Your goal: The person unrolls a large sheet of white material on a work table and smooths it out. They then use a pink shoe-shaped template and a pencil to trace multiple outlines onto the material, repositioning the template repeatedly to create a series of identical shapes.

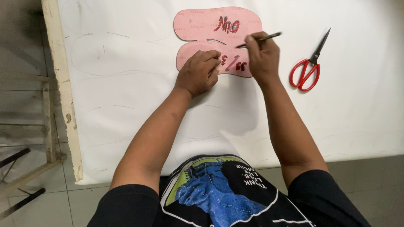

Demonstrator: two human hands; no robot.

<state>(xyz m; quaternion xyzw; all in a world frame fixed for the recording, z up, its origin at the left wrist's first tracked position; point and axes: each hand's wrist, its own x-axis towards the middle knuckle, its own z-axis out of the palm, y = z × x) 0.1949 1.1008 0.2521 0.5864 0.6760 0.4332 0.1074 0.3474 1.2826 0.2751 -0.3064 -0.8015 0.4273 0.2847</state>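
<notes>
1. I see the left hand (198, 72) curled, its fingertips pressing the pink template (216, 33) flat on the white sheet (126, 92).
2. The right hand (263, 54) pinches a dark pen (266, 38); its tip appears to meet the template's inner notch.
3. Red-handled scissors (309, 67) lie just right of the right hand, untouched.
4. Faint traced outlines mark the sheet's left area.

White sheet (126, 105) on table: pink template (202, 25), red scissors (309, 67).

No packages, labels, signs or screens in view
</notes>
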